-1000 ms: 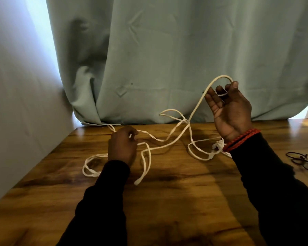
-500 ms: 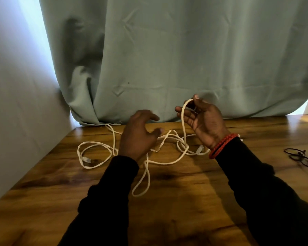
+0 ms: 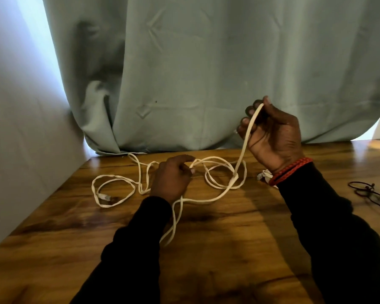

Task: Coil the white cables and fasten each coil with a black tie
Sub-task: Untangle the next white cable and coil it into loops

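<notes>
Since half a second ago the right hand [image 3: 272,132] has lifted away from the table [image 3: 228,249] and now stands raised before the curtain [image 3: 206,73], while the left hand [image 3: 172,179] has dropped lower and closed its fingers where they were spread before.

In the head view the right hand is held up, palm turned towards the left, fingers curled round a strand of the white cable [image 3: 219,185]. The strand runs from its fingertips down to the tangle lying on the table. A red braided band [image 3: 290,171] sits on that wrist, and a small white bundle [image 3: 264,175] shows just beside the band, at the wrist's left edge; what it is cannot be told.

The left hand is low, back turned up, near the middle of the table. Its thumb and fingers pinch a bend of the same cable. Both forearms wear black sleeves.

The cable lies loose and uncoiled: one loop on the left with a plug end [image 3: 104,196] inside it, overlapping loops between the hands, and a long narrow loop reaching near, under the left forearm. Black ties [image 3: 367,190] lie far right, well apart from the cable.
</notes>
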